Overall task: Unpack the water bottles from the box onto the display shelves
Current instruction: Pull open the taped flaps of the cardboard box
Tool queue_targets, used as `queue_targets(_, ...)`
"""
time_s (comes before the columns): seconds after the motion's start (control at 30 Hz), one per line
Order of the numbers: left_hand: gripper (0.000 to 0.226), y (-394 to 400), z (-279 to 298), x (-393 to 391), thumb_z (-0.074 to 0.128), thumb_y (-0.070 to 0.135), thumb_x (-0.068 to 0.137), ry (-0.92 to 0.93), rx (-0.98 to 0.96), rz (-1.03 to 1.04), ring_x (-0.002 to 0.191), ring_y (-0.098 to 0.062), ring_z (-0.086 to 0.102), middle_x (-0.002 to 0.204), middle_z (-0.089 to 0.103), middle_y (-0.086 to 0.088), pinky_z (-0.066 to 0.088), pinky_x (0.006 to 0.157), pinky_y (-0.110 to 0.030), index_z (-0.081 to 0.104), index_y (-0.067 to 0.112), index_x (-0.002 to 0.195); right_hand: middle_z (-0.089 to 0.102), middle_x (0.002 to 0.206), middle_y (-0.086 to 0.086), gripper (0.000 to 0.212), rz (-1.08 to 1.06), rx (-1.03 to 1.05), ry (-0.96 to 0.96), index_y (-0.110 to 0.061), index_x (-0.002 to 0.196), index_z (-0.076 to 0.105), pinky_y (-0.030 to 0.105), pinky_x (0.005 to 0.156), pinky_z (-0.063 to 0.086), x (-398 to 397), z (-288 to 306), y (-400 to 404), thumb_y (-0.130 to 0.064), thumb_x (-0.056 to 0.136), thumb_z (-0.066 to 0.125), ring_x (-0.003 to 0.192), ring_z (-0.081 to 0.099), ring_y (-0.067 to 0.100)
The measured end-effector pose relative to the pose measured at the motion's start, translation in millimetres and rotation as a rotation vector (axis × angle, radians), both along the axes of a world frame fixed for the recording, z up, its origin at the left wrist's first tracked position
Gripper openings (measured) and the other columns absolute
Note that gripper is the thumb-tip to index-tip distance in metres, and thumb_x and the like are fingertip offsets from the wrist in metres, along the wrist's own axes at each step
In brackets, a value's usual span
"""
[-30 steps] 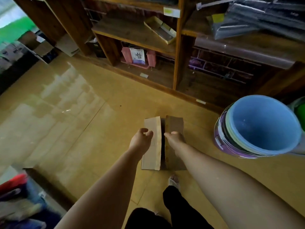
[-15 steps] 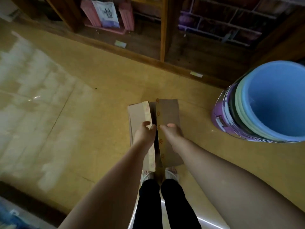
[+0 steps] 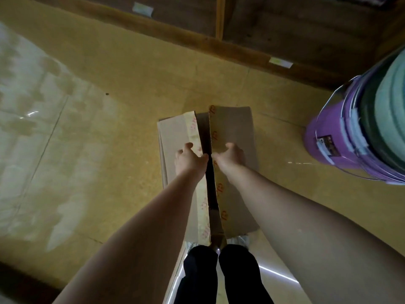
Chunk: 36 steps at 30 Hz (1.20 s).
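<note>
Both hands (image 3: pixel 190 160) now on box flaps (image 3: pixel 232 128) (gap slightly wider).

Matt cardboard box (image 3: pixel 232 128), glossy tiled floor (image 3: pixel 65 128), wooden shelves (image 3: pixel 285 36).

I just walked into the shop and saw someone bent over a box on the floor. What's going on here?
A person is opening a cardboard box that sits on the floor by their feet. The left hand grips the inner edge of the left flap, and the right hand grips the right flap's edge. The flaps are parted only by a narrow dark gap, and no bottles are visible yet. A stack of plastic buckets stands to the right.
</note>
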<state>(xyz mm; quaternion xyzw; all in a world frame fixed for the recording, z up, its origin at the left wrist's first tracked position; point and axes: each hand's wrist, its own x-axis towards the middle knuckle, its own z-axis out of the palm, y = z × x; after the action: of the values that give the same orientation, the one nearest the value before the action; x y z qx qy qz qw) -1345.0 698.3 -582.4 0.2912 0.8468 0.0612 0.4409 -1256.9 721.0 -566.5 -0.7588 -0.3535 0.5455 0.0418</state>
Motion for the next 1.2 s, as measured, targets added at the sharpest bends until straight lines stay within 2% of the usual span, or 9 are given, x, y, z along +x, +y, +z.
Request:
queue_targets(0.13, 0.070, -1.7, -26.9, 1.4, 0.063, 0.033, 0.083, 0.138, 0.018, -0.093, 0.134, -0.028, 0.029, 0.147, 0.027, -0.008, 0.033, 0.107, -0.038, 0.027, 0.021, 0.142, 0.028, 0.146, 0.009, 0.067, 0.008, 0.055, -0.092, -0.015, 0.143, 0.028, 0.038, 0.104, 0.035, -7.3, -36.3, -3.9, -0.020, 0.086, 0.063, 0.133, 0.033, 0.028)
queue_targets(0.3, 0.074, -3.3, -51.9, 1.5, 0.057, 0.039, 0.085, 0.228, 0.016, -0.221, 0.138, -0.028, 0.020, 0.152, 0.013, -0.006, 0.031, 0.108, -0.043, 0.016, 0.022, 0.144, 0.017, 0.152, 0.004, 0.081, 0.102, 0.164, -0.200, -0.020, 0.145, 0.019, 0.041, 0.107, 0.027, -14.1, -63.8, -4.1, -0.028, 0.082, 0.069, 0.140, 0.020, 0.025)
queue_targets(0.4, 0.073, -4.2, -60.7, 0.2, 0.053, 0.040, 0.086, 0.254, 0.009, -0.284, 0.135, -0.027, 0.022, 0.150, 0.013, -0.005, 0.031, 0.105, -0.043, 0.012, 0.023, 0.144, 0.011, 0.154, 0.003, 0.086, 0.167, 0.207, -0.242, -0.020, 0.146, 0.014, 0.045, 0.108, 0.026, -18.8, -73.6, -4.2, -0.029, 0.081, 0.070, 0.142, 0.015, 0.024)
queue_targets(0.5, 0.072, -6.8, -58.6, -0.5, 0.053, 0.040, 0.086, 0.210, -0.012, -0.247, 0.134, -0.027, 0.023, 0.147, 0.017, -0.005, 0.035, 0.103, -0.044, 0.011, 0.024, 0.143, 0.011, 0.153, 0.003, 0.087, 0.194, 0.200, -0.272, -0.021, 0.146, 0.014, 0.047, 0.108, 0.025, -20.5, -74.8, -3.3, -0.029, 0.080, 0.070, 0.141, 0.014, 0.023)
queue_targets(0.67, 0.075, -18.8, -41.9, 1.7, 0.050, 0.038, 0.088, 0.114, -0.039, -0.150, 0.139, -0.029, 0.019, 0.151, 0.014, -0.008, 0.031, 0.109, -0.042, 0.006, 0.022, 0.147, 0.015, 0.153, 0.006, 0.083, 0.272, 0.222, -0.228, -0.018, 0.147, 0.013, 0.046, 0.111, 0.029, -22.6, -60.8, -6.6, -0.033, 0.083, 0.065, 0.142, 0.015, 0.024)
queue_targets(0.83, 0.086, -29.5, -33.6, 6.1, 0.051, 0.046, 0.088, 0.147, -0.093, -0.134, 0.139, -0.031, 0.018, 0.153, 0.010, -0.008, 0.030, 0.110, -0.044, -0.004, 0.018, 0.148, 0.010, 0.155, 0.005, 0.074, 0.310, 0.168, -0.215, -0.018, 0.148, 0.011, 0.044, 0.111, 0.029, -17.6, -59.3, -15.8, -0.029, 0.090, 0.055, 0.143, 0.012, 0.023)
queue_targets(0.97, 0.084, -19.8, -34.8, 4.2, 0.053, 0.035, 0.089, 0.198, -0.139, -0.087, 0.133, -0.034, 0.026, 0.150, 0.014, -0.011, 0.036, 0.104, -0.043, -0.002, 0.014, 0.148, 0.005, 0.154, 0.005, 0.087, 0.369, 0.094, -0.293, -0.018, 0.147, 0.006, 0.047, 0.105, 0.033, -20.3, -68.1, -16.2, -0.024, 0.084, 0.065, 0.142, 0.011, 0.025)
queue_targets(1.07, 0.080, -21.0, -33.1, 0.8, 0.051, 0.019, 0.090, 0.259, -0.173, -0.132, 0.131, -0.033, 0.030, 0.149, 0.017, -0.011, 0.039, 0.101, -0.039, -0.003, 0.011, 0.148, 0.005, 0.153, 0.008, 0.088, 0.424, 0.069, -0.408, -0.016, 0.147, 0.002, 0.049, 0.102, 0.036, -20.8, -71.4, -19.4, -0.020, 0.085, 0.064, 0.140, 0.014, 0.027)
queue_targets(1.2, 0.069, -20.8, -26.6, -5.2, 0.047, 0.017, 0.093, 0.291, -0.266, -0.221, 0.130, -0.033, 0.035, 0.144, 0.028, -0.017, 0.036, 0.103, -0.034, 0.005, 0.003, 0.146, 0.006, 0.153, 0.012, 0.089, 0.432, -0.010, -0.459, -0.006, 0.147, -0.003, 0.042, 0.101, 0.038, -12.6, -59.7, -25.0, -0.033, 0.088, 0.058, 0.138, 0.019, 0.029)
